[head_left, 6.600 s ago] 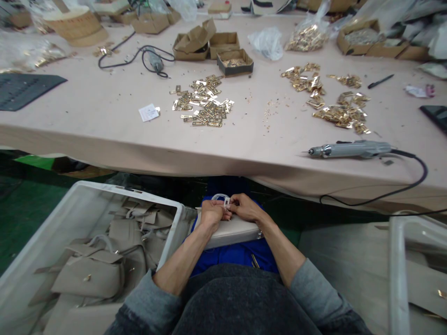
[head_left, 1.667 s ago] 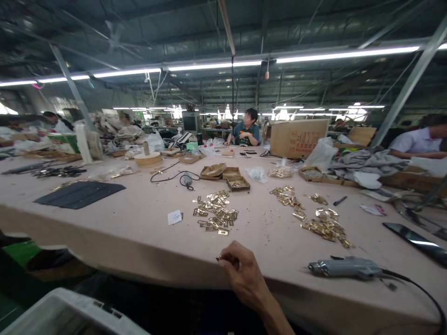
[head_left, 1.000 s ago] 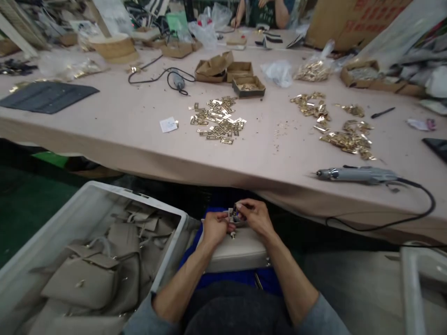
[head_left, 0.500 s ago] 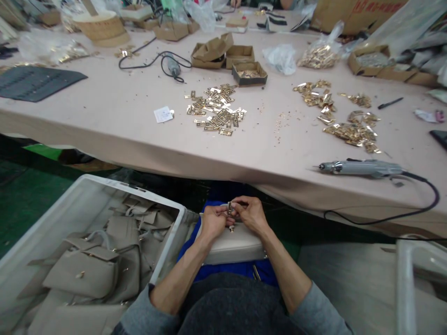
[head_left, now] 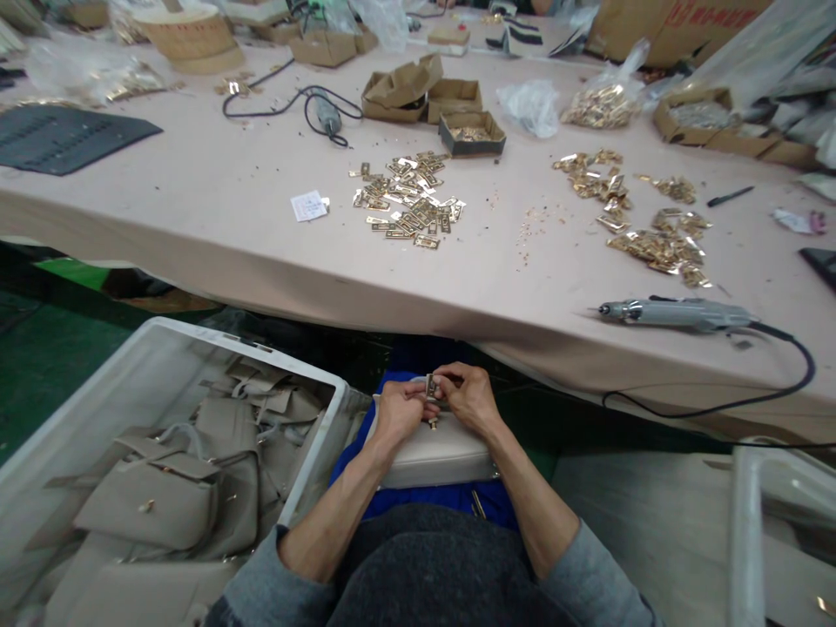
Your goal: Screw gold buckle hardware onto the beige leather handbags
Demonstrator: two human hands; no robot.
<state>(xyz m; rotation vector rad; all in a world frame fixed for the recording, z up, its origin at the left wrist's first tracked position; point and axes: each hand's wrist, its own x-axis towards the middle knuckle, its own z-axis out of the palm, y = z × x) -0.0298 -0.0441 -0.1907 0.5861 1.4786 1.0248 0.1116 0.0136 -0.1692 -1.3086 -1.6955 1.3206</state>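
Observation:
A light beige handbag (head_left: pixel 434 457) lies across my lap on blue cloth (head_left: pixel 450 502). Above it, my left hand (head_left: pixel 403 407) and my right hand (head_left: pixel 468 396) meet, fingers pinched around a small gold metal plate (head_left: pixel 430 385). The plate looks like the slotted pieces heaped on the table. Just below the fingers, a gold turn-lock (head_left: pixel 433 424) stands out from the bag. What lies behind the fingertips is hidden.
On the table (head_left: pixel 261 209) lie a pile of slotted gold plates (head_left: pixel 414 198), more gold fittings (head_left: pixel 653 248) and an electric screwdriver (head_left: pixel 679 312) with a trailing cord. A white bin (head_left: pixel 343 405) of beige handbags (head_left: pixel 150 505) stands left; another bin (head_left: pixel 744 522) stands right.
The view has shifted slightly. Both hands stay together over the bag, still pinching the gold plate, with only slight finger movement.

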